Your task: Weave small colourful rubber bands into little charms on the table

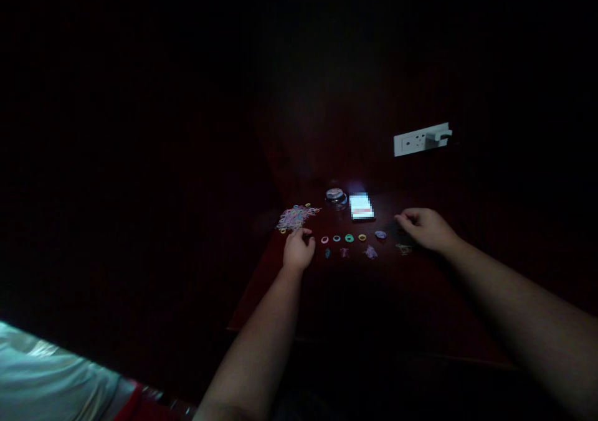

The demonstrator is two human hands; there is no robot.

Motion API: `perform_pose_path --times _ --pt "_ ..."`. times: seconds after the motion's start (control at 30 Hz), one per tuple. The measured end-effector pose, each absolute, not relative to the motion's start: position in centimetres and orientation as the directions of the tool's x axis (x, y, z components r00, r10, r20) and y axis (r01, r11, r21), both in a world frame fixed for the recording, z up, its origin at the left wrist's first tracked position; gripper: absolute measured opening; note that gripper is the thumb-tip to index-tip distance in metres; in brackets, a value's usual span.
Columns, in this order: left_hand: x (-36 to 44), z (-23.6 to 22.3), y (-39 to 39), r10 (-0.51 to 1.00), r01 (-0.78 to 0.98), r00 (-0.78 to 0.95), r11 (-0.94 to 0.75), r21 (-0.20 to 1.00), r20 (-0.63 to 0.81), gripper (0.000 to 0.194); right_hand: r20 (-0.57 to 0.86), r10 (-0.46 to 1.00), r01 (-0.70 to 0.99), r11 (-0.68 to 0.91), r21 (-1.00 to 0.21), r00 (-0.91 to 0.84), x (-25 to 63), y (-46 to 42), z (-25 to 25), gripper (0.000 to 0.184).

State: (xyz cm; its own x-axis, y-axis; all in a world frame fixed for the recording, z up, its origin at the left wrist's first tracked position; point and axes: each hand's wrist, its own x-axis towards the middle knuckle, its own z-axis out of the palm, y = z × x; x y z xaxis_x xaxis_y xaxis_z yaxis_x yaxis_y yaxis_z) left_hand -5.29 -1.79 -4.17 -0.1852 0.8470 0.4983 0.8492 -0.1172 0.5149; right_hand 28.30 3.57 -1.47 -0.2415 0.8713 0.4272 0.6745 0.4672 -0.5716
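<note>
My left hand [299, 251] rests at the near edge of a loose pile of small coloured elastic bands [297, 217]; its fingers curve, with a gap between thumb and forefinger. To the right, my right hand [427, 227] is closed in a pinch just above the dark table; whatever it may hold is too small and dim to make out. Between the hands runs a row of rings: a pink ring [325, 240], a blue ring [337, 238], a green ring [349, 238], a yellow ring [362, 238] and a purple bundle [380, 235]. Nearer lie small clusters, including a purple cluster [370, 252] and a pale cluster [403, 249].
A round lidded container [335, 197] stands behind the rings, beside a lit phone [361, 206]. On the wall is a white socket panel [411, 142] with a plug in it. Pale cloth [51, 374] shows at lower left. Much of the room is dark.
</note>
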Motion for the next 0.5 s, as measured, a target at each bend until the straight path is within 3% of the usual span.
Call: perform_pose_path --times 0.1,0.17,0.5 --pt "-8.1 -4.4 -2.0 0.881 0.884 -0.312 0.132 0.448 0.356 0.026 0.429 0.869 0.667 0.473 -0.576 -0.246 28.1 3.2 -1.3 0.037" --pt "-8.8 -4.3 -1.8 0.887 0.879 -0.352 0.205 0.430 0.299 0.032 0.430 0.868 0.662 0.475 -0.579 -0.247 28.0 3.1 -1.1 0.036" --pt "-8.2 -4.2 0.2 0.949 0.944 -0.190 0.107 0.313 0.251 0.051 0.447 0.861 0.629 0.491 -0.602 -0.244 27.7 2.9 -1.1 0.039"
